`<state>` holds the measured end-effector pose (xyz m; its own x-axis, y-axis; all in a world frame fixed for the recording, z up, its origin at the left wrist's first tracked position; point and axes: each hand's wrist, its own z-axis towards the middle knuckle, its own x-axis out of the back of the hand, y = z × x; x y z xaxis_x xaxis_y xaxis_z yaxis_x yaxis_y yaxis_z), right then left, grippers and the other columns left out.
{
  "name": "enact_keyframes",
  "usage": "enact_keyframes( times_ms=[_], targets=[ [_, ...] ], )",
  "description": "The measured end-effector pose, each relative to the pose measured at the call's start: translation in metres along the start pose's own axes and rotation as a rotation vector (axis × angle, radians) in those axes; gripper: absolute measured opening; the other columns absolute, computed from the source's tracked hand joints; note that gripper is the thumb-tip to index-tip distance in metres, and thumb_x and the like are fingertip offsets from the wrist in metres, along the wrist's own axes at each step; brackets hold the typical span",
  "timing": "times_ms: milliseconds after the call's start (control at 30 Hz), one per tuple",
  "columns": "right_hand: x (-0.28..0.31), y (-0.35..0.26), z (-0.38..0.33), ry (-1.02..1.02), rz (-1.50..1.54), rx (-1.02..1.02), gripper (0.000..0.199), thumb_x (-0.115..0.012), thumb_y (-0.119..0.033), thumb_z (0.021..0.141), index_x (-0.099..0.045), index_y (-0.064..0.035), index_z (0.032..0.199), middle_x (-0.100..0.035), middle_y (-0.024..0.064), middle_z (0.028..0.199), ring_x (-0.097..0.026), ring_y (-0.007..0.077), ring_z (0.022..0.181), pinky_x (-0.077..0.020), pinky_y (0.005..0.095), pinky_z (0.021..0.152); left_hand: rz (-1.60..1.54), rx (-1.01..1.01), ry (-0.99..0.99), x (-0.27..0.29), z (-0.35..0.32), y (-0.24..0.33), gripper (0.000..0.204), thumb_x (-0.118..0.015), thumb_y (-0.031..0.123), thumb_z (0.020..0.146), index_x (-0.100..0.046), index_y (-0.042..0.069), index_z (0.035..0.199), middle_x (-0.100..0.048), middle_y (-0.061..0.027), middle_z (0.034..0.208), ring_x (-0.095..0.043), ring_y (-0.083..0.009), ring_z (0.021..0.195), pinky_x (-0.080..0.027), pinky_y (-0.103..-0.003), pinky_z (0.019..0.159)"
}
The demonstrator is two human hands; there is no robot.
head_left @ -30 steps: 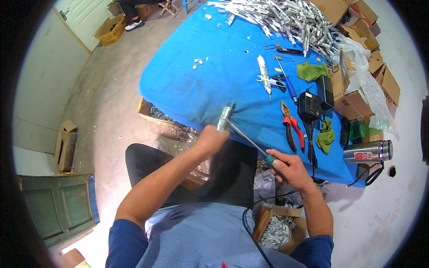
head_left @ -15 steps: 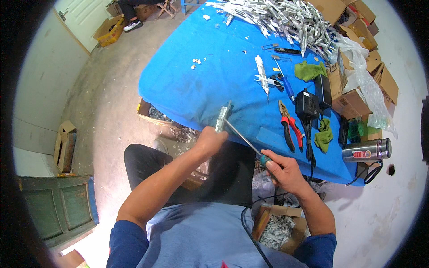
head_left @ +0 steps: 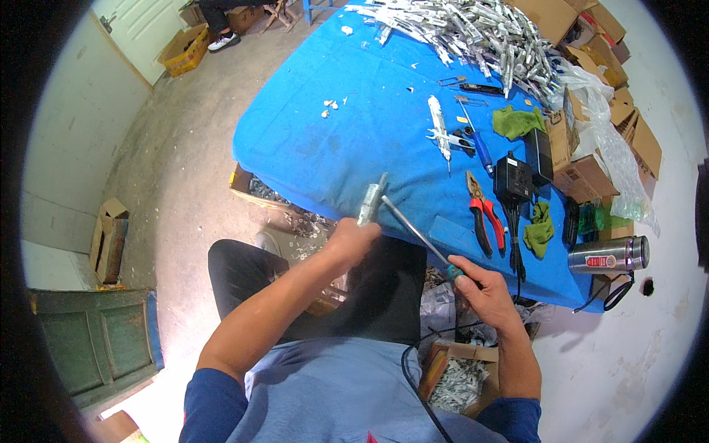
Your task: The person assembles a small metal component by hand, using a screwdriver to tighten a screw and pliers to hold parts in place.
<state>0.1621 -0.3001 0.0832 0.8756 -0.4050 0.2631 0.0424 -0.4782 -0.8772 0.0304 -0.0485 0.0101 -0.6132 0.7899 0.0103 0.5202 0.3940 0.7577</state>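
At the table's near edge my left hand [head_left: 354,242] grips the lower end of a slim grey-white part [head_left: 369,204], which points up and away from me. My right hand [head_left: 484,292] is closed round the green handle of a screwdriver [head_left: 415,231]. Its long metal shaft slants up to the left, the tip close beside the part's right side; whether they touch I cannot tell. A similar long white part [head_left: 439,125] lies farther off on the blue cloth [head_left: 295,140], next to a blue-handled screwdriver [head_left: 480,148].
A big heap of slim white parts [head_left: 473,33] covers the table's far end. To the right lie red-handled pliers [head_left: 486,214], a black power adapter [head_left: 511,177], green rags [head_left: 539,230] and a steel flask [head_left: 609,254]. Cardboard boxes [head_left: 588,179] line the wall. An open box [head_left: 480,369] of parts stands below.
The screwdriver and my right hand have moved a little down and to the right. My left hand with the part has dropped slightly lower. The whole view has shifted slightly.
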Motion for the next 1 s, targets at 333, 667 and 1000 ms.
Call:
enact_keyframes(
  times_ms=[333, 667, 1000],
  targets=[
    [-0.003, -0.010, -0.001, 0.004, 0.070, -0.067, 0.038, -0.059, -0.018, 0.098, -0.059, -0.0089, 0.135, -0.059, -0.0017, 0.077, -0.051, 0.0052, 0.061, -0.0448, 0.0223, 0.057, -0.049, 0.046, -0.054, 0.004, 0.003, 0.001, 0.027, -0.058, 0.020, 0.086, -0.044, 0.012, 0.064, -0.036, 0.0043, 0.053, -0.029, -0.0080, 0.041, -0.021, -0.028, 0.039],
    [-0.010, -0.027, 0.005, -0.049, 0.067, -0.075, 0.037, -0.057, -0.021, 0.099, -0.059, -0.0085, 0.134, -0.058, -0.0007, 0.077, -0.051, 0.0050, 0.061, -0.0436, 0.0212, 0.055, 0.018, -0.011, -0.005, 0.000, 0.005, -0.001, 0.023, -0.058, 0.019, 0.085, -0.050, 0.007, 0.067, -0.040, 0.0014, 0.055, -0.037, -0.0100, 0.045, -0.027, -0.030, 0.040],
    [0.000, -0.053, 0.014, -0.014, -0.254, 0.036, 0.036, -0.059, -0.020, 0.097, -0.061, -0.0076, 0.131, -0.063, 0.0082, 0.078, -0.054, 0.0094, 0.064, -0.0463, 0.0277, 0.061, 0.272, -0.184, 0.140, -0.004, 0.019, -0.015, 0.039, -0.059, 0.028, 0.084, -0.062, -0.010, 0.076, -0.061, -0.0232, 0.065, -0.065, -0.0330, 0.066, -0.047, -0.046, 0.062]
  ],
)
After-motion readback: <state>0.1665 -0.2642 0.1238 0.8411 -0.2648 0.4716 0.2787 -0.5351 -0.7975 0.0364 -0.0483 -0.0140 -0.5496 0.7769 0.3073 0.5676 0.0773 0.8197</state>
